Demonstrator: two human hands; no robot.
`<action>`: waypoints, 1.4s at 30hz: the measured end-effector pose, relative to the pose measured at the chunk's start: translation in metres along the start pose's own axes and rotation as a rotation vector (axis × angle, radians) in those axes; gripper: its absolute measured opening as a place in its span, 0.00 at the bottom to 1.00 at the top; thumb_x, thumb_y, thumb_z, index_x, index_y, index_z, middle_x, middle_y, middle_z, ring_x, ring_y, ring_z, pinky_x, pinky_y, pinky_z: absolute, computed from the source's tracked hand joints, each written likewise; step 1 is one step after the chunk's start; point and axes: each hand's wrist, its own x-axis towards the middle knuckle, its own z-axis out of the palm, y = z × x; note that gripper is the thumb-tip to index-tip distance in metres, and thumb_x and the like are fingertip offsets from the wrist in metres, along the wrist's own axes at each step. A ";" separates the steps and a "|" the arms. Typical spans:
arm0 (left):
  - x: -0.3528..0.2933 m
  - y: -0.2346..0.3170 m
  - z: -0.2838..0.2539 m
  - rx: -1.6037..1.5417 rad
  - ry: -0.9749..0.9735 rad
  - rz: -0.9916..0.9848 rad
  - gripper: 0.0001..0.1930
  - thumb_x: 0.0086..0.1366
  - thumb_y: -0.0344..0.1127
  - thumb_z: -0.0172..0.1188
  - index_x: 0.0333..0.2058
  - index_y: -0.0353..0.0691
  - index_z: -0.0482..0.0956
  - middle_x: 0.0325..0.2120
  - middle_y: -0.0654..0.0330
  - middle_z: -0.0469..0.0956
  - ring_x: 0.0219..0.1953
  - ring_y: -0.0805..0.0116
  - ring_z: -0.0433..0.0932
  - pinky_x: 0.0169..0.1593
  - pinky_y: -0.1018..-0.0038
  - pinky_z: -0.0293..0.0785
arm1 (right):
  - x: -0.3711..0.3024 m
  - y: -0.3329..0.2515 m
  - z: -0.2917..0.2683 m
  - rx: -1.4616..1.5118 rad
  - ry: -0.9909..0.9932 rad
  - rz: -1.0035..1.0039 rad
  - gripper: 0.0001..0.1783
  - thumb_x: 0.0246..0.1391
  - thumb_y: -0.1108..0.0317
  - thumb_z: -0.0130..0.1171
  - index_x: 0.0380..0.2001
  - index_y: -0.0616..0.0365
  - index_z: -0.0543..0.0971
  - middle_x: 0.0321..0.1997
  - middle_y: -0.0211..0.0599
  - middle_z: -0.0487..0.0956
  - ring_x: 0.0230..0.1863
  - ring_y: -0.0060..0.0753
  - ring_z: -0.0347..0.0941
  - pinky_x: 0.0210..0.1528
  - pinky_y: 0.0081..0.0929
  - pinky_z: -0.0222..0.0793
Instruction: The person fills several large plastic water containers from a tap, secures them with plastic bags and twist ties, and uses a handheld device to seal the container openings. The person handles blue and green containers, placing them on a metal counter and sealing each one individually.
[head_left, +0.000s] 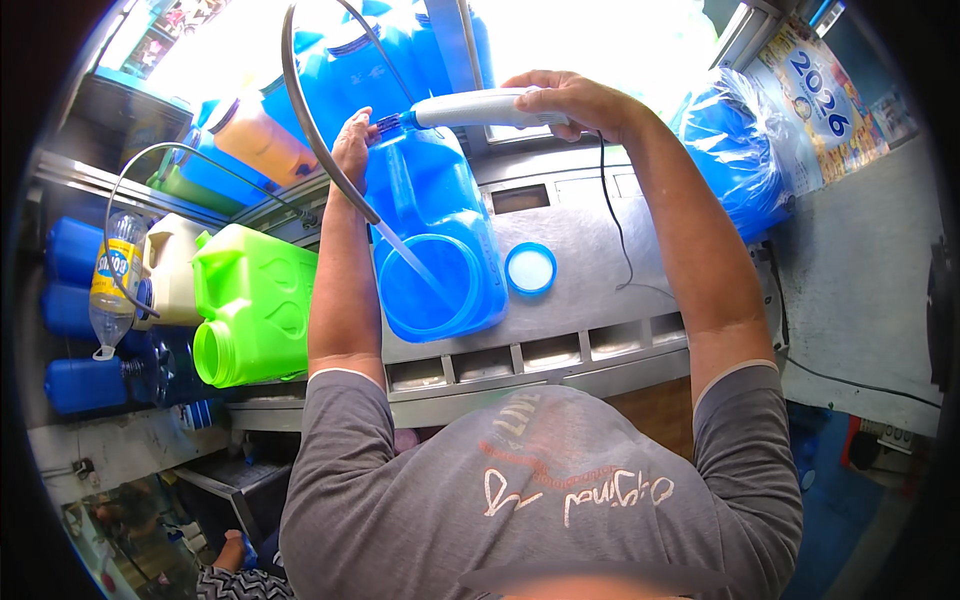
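Observation:
A large translucent blue water jug point(450, 190) lies on the metal counter, its wide round mouth toward me. From a bent metal spout point(318, 130), a pale stream of water point(418, 262) runs into that mouth. My right hand point(575, 100) is wrapped round the rear of a white corded heat gun point(470, 108). Its front end meets the small blue spigot point(388, 124) at the jug's far end. Beside the spigot, my left hand point(352, 148) has its fingers stretched out; whether they touch it is hard to see. A blue lid with a white inside point(531, 269) lies right of the jug.
A lime-green jug point(255, 300), a cream jug point(175, 265) and a clear plastic bottle point(117, 275) stand at the left. Another curved metal spout point(125, 190) arches over them. Plastic-wrapped blue containers point(730, 150) sit at the right. The gun's black cord point(610, 205) trails over the counter.

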 end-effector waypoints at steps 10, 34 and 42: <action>0.004 0.005 0.001 -0.021 -0.020 0.000 0.17 0.72 0.40 0.51 0.53 0.38 0.75 0.36 0.60 0.78 0.37 0.72 0.75 0.48 0.74 0.73 | 0.004 -0.013 0.002 -0.036 0.036 -0.018 0.43 0.47 0.37 0.61 0.61 0.54 0.72 0.41 0.47 0.74 0.27 0.24 0.69 0.24 0.19 0.67; 0.014 -0.009 -0.002 -0.032 -0.034 0.043 0.19 0.68 0.35 0.50 0.56 0.35 0.74 0.38 0.58 0.78 0.41 0.69 0.78 0.50 0.72 0.75 | 0.033 -0.035 -0.012 -0.206 0.038 -0.056 0.39 0.53 0.43 0.59 0.62 0.56 0.72 0.39 0.46 0.77 0.22 0.20 0.67 0.19 0.16 0.61; 0.010 -0.005 -0.002 -0.027 -0.039 0.021 0.20 0.69 0.37 0.50 0.56 0.35 0.73 0.39 0.58 0.78 0.42 0.69 0.77 0.51 0.73 0.73 | 0.058 -0.064 -0.021 -0.354 0.032 -0.022 0.41 0.52 0.39 0.60 0.63 0.55 0.72 0.45 0.50 0.77 0.24 0.24 0.67 0.21 0.18 0.64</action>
